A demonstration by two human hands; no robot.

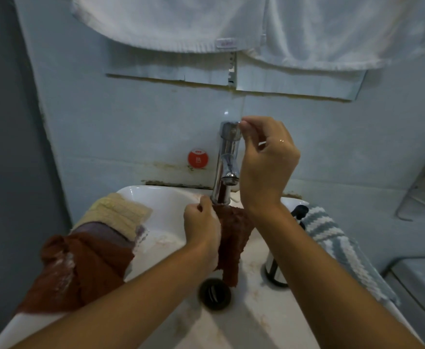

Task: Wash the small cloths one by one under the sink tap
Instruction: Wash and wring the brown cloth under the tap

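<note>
Brown cloth (pixel 231 238) hangs under the tap (pixel 227 157) over the sink (pixel 166 217), pinched in my left hand (pixel 201 222), my right hand (pixel 267 157) fingering the handle; pile (pixel 93 243) apparently unwashed, striped cloth (pixel 332 238) opposite.

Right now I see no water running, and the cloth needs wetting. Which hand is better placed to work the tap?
The right hand: its fingertips already sit at the tap handle on top. The left hand is busy gripping the brown cloth under the spout.
</note>
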